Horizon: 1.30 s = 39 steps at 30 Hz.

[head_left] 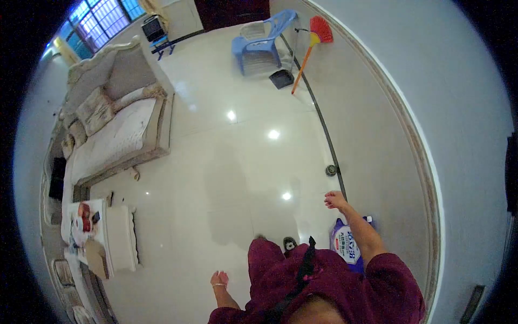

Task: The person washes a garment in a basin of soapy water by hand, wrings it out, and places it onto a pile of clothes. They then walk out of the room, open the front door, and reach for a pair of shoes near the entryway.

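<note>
My left hand hangs low beside my body over the tiled floor, its fingers loosely bent and nothing visible in them. A thin band circles that wrist. My right hand is stretched forward at the right, with fingers slightly curled and apart and no object seen in it. Below my right forearm stands a purple and white bag with printed lettering, partly covered by the arm. A small dark round object sits on the floor just beyond my right hand. One dark shoe shows under my maroon clothing.
A blue plastic chair, a black dustpan and a red broom with an orange handle stand ahead near the right wall. On the left are a sofa and a white table with several items. The glossy floor reflects lights.
</note>
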Motion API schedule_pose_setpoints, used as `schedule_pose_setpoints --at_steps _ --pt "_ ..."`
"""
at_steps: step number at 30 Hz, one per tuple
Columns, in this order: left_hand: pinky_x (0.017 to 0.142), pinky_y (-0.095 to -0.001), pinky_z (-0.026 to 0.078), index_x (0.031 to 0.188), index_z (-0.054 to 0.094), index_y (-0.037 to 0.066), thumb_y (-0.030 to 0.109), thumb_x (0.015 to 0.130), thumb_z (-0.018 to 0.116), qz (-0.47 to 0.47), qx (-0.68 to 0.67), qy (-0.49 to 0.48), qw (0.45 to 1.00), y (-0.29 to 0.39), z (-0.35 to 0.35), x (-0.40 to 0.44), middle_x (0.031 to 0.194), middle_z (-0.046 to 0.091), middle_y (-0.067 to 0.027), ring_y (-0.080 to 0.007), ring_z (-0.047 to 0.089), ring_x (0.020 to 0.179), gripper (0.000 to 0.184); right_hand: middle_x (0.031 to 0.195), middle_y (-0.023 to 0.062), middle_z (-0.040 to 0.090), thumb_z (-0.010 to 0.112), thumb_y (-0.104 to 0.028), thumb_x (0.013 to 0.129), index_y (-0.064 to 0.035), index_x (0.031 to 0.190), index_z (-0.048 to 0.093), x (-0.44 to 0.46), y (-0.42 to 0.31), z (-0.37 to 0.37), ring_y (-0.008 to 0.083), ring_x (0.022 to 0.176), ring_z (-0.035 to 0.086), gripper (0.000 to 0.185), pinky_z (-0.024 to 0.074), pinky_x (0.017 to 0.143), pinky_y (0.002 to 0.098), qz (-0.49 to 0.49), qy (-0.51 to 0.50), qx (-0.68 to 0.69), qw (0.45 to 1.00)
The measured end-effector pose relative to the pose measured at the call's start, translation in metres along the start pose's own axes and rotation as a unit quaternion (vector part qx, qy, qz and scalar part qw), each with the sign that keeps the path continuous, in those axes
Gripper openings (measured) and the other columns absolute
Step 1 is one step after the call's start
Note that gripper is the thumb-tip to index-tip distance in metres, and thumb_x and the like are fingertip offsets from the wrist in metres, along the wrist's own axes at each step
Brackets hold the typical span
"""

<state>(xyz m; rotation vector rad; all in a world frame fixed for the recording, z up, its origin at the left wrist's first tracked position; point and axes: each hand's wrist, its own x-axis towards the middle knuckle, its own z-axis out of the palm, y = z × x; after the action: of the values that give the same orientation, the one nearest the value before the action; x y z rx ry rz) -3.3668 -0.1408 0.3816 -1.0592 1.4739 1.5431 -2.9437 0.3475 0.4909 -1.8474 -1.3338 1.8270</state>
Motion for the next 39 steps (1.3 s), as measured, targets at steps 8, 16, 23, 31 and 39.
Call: schedule_pose_setpoints --at_steps 8,16,23,31,39 --pt "0.051 -0.0308 0.044 0.074 0.05 0.006 0.029 0.084 0.036 -0.045 0.013 0.022 0.999 0.169 0.151 0.142 0.066 0.053 -0.0071 -0.021 0.05 0.059 0.028 0.072 0.0081 0.059 0.053 -0.009 0.077 -0.0008 0.095 0.054 0.167 -0.179 0.097 0.0143 0.059 0.057 0.019 0.0501 0.051 0.028 0.001 -0.03 0.069 0.997" --pt "0.048 -0.0338 0.043 0.086 0.048 0.007 0.022 0.079 0.049 0.064 0.077 -0.144 0.985 0.362 0.565 0.11 0.071 0.055 -0.0086 -0.0221 0.051 0.057 0.017 0.074 0.0088 0.059 0.054 -0.011 0.078 -0.0008 0.096 0.055 0.287 -0.337 0.138 0.0149 0.06 0.058 0.02 0.0504 0.052 0.0279 -0.038 -0.013 0.071 0.997" --pt "0.044 -0.029 0.044 0.088 0.051 0.006 0.015 0.078 0.054 0.199 0.144 -0.259 0.934 0.452 0.845 0.067 0.064 0.056 -0.0097 -0.0196 0.054 0.052 0.014 0.073 0.0109 0.059 0.052 -0.009 0.079 0.0006 0.094 0.053 0.417 -0.396 0.111 0.017 0.058 0.057 0.018 0.0502 0.051 0.0293 0.071 0.013 0.079 0.994" --pt "0.061 -0.0387 0.048 0.078 0.059 0.009 0.023 0.075 0.051 0.448 0.797 -0.005 0.406 0.493 0.906 0.147 0.078 0.061 -0.0089 -0.0233 0.059 0.07 0.016 0.067 0.0109 0.057 0.05 -0.003 0.073 -0.0008 0.09 0.052 0.592 -0.636 0.139 0.0174 0.051 0.056 0.017 0.0488 0.044 0.0292 0.064 0.066 0.094 0.991" --pt "0.063 -0.0436 0.047 0.104 0.05 0.012 0.033 0.083 0.04 -0.011 0.043 0.148 0.988 0.596 0.98 0.252 0.098 0.056 -0.0119 -0.0287 0.055 0.083 0.031 0.071 0.01 0.058 0.054 -0.01 0.077 -0.0026 0.094 0.052 0.806 -0.844 0.241 0.017 0.059 0.057 0.019 0.0495 0.052 0.0296 -0.024 -0.007 0.087 0.996"
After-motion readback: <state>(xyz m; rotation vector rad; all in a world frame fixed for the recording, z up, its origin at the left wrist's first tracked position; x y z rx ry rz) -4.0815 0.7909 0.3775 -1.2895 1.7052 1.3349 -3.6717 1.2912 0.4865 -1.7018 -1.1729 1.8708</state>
